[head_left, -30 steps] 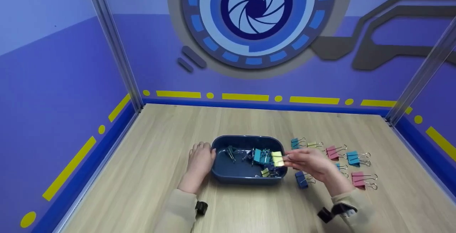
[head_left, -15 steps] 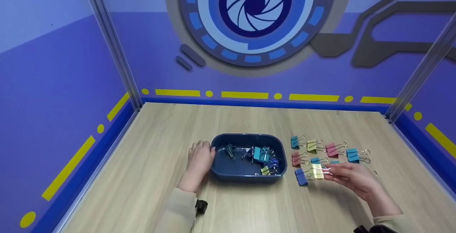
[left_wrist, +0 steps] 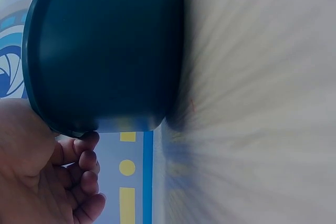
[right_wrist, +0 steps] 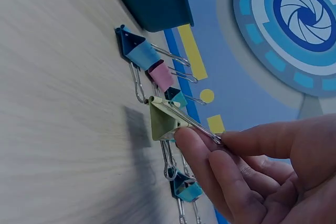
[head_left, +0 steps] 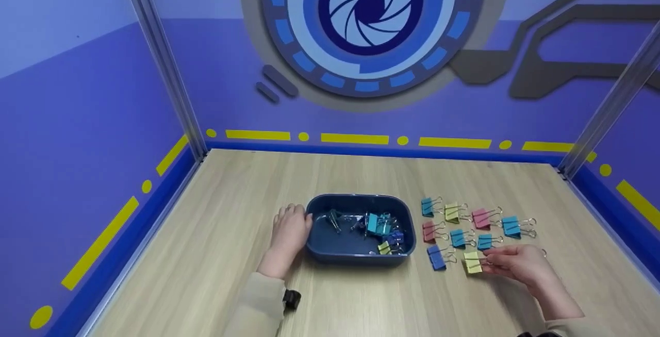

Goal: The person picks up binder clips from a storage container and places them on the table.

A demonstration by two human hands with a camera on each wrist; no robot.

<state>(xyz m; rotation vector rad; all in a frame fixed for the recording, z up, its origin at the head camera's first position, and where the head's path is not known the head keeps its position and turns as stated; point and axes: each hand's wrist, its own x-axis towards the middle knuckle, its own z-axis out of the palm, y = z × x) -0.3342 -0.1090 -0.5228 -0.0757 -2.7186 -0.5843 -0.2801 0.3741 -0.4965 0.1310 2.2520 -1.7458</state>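
My right hand (head_left: 523, 265) pinches a yellow binder clip (head_left: 472, 263) by its wire handle, thumb against fingers. In the right wrist view, this yellow clip (right_wrist: 164, 120) looks tilted, close over the table. My left hand (head_left: 290, 229) holds the left end of a dark blue plastic bin (head_left: 330, 259). The left wrist view has its curled fingers (left_wrist: 88, 182) by the bin's rim, with the thumb hidden. Inside the bin lie several binder clips, among them a teal clip (head_left: 372, 224) and a small yellow clip (head_left: 384, 247).
Right of the bin, several binder clips stand in rough rows: a teal clip (head_left: 427, 206), a pink clip (head_left: 481, 218), a red clip (head_left: 429, 231) and a blue clip (head_left: 436, 257). My right hand partly covers another clip's handles. Printed walls (head_left: 361, 115) enclose the wooden table (head_left: 247, 182).
My right hand has carried the yellow binder clip from over the bin's right side to the front of the clip rows, and lowered it. My left hand has stayed at the bin.
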